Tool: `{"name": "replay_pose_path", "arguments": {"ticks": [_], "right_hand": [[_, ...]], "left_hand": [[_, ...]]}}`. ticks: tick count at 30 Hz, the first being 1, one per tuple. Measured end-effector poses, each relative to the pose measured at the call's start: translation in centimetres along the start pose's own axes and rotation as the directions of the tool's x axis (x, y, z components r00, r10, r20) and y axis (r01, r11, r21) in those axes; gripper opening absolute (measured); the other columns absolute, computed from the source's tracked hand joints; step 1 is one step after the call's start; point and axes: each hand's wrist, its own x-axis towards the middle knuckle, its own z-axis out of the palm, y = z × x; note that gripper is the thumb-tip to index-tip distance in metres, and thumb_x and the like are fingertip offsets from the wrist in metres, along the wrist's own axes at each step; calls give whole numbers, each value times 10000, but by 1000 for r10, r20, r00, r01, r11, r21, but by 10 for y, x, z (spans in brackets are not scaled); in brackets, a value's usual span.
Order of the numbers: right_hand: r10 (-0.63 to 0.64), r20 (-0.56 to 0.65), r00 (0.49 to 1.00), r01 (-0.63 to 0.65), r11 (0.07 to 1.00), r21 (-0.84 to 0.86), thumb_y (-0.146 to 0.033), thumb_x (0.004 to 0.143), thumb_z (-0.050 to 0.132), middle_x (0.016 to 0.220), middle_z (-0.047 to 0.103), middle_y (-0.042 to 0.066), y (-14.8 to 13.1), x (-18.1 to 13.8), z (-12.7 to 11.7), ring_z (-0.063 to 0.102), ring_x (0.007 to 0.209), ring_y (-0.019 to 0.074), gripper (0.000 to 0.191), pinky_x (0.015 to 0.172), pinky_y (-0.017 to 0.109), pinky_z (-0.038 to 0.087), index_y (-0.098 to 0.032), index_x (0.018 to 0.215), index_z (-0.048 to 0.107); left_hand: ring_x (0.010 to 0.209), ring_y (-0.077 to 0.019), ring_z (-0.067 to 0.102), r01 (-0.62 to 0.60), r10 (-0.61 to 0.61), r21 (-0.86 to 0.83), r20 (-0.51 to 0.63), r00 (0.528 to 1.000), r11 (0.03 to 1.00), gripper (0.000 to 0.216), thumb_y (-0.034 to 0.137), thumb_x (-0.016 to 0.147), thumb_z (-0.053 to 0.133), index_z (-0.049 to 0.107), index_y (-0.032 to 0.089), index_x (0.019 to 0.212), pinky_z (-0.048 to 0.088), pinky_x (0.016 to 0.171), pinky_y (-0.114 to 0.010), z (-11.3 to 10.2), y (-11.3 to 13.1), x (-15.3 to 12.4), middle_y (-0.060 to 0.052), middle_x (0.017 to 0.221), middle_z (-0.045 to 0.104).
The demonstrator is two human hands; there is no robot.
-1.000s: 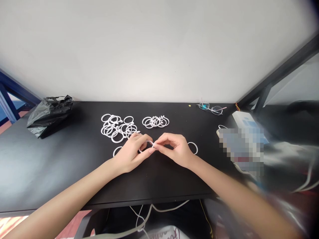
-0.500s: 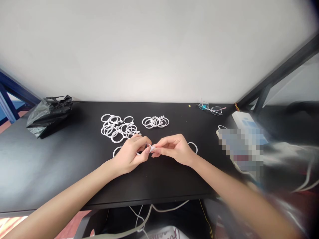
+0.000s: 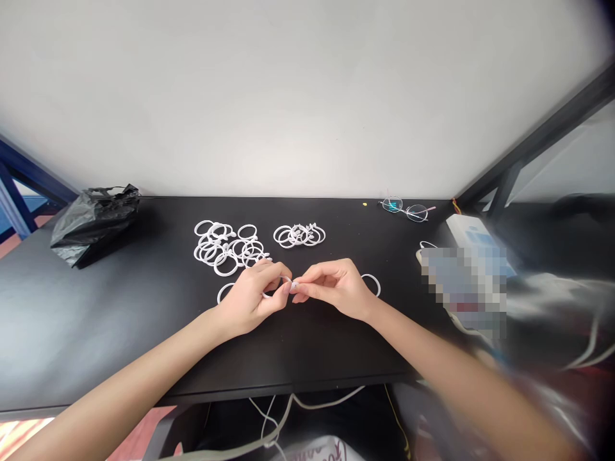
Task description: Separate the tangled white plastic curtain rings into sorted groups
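Note:
Over the middle of the black table [image 3: 120, 307], my left hand [image 3: 252, 296] and my right hand [image 3: 336, 288] meet, both pinching one white plastic ring [image 3: 288, 282] between thumb and fingers. Most of that ring is hidden by my fingers. A loose pile of white rings [image 3: 225, 246] lies just behind my left hand. A smaller linked cluster of rings [image 3: 300, 235] lies further back. A single ring [image 3: 223, 291] peeks out left of my left hand, and another single ring [image 3: 373, 282] shows behind my right wrist.
A crumpled black plastic bag [image 3: 91, 221] sits at the table's far left. Glasses [image 3: 406, 208] lie at the back right. A white box [image 3: 473, 234] and a blurred-out object [image 3: 464, 285] occupy the right edge. White cables [image 3: 278, 416] hang below the front edge.
Both hands have closed in more tightly on the ring and dipped slightly toward the table. Nothing else has moved.

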Motion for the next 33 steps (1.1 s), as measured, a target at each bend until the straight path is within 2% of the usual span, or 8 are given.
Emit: {"name": "replay_pose_path", "arguments": {"ticks": [3, 7, 12, 15, 19, 24, 30, 33], "right_hand": [[8, -8, 1000, -8, 1000, -16, -276, 763, 799, 795, 756, 45, 2, 1, -1, 752, 729, 185, 153, 727, 312, 640, -152, 850, 773], [12, -19, 1000, -13, 999, -46, -326, 761, 796, 786, 748, 44, 3, 3, -3, 740, 751, 185, 204, 760, 341, 629, -154, 865, 762], [81, 36, 996, -69, 967, -244, -357, 756, 788, 861, 742, 57, -13, 5, -19, 714, 786, 176, 277, 787, 336, 586, -154, 937, 732], [253, 150, 956, -155, 867, -474, -391, 714, 809, 764, 710, 41, -29, 5, -38, 658, 675, 147, 296, 675, 287, 543, -145, 847, 712], [365, 49, 930, -243, 708, -663, -408, 740, 771, 606, 618, -15, -44, 3, -63, 538, 522, 94, 277, 522, 225, 418, -158, 754, 655], [565, 13, 825, -363, 547, -754, -411, 704, 777, 656, 674, 8, -48, 1, -82, 569, 552, 122, 294, 514, 227, 402, -169, 814, 651], [558, -1, 830, -366, 542, -757, -339, 683, 776, 708, 682, 15, -43, 4, -80, 590, 585, 131, 266, 528, 230, 418, -169, 837, 641], [486, -4, 874, -329, 584, -742, -290, 696, 753, 682, 652, 2, -37, 5, -75, 586, 591, 127, 214, 542, 233, 438, -168, 802, 613]], "left_hand": [[578, -148, 434, -17, 17, 4, 10, 1000, 1000, 281, 359, 969, 400, 570, 186, 827, 414, 688, -306, 0, -1, 0, 42, 542, 463], [676, -155, 531, -55, 52, 44, 55, 997, 998, 258, 373, 977, 441, 605, 175, 960, 424, 756, -325, -3, -2, 3, -1, 704, 581], [726, -172, 587, -177, 177, 262, 23, 984, 949, 267, 381, 959, 519, 617, 158, 1067, 415, 842, -364, -11, -12, 7, -18, 760, 644], [686, -182, 597, -179, 187, 400, 19, 982, 899, 284, 399, 968, 498, 632, 151, 1005, 410, 790, -360, -18, -21, 9, -23, 734, 662], [633, -183, 579, -122, 115, 522, 45, 992, 844, 353, 438, 987, 438, 625, 151, 898, 394, 724, -351, -23, -32, 11, -20, 681, 643], [704, -212, 596, -104, 72, 610, 78, 994, 786, 376, 436, 984, 428, 620, 154, 825, 407, 725, -360, -21, -44, 11, -50, 734, 642], [768, -236, 599, -103, 55, 644, 95, 994, 758, 313, 371, 959, 449, 635, 145, 849, 432, 720, -371, -19, -50, 9, -69, 786, 615], [772, -242, 582, -91, 40, 655, 92, 995, 750, 262, 328, 932, 459, 633, 154, 841, 435, 724, -383, -19, -49, 9, -76, 801, 610]]}}
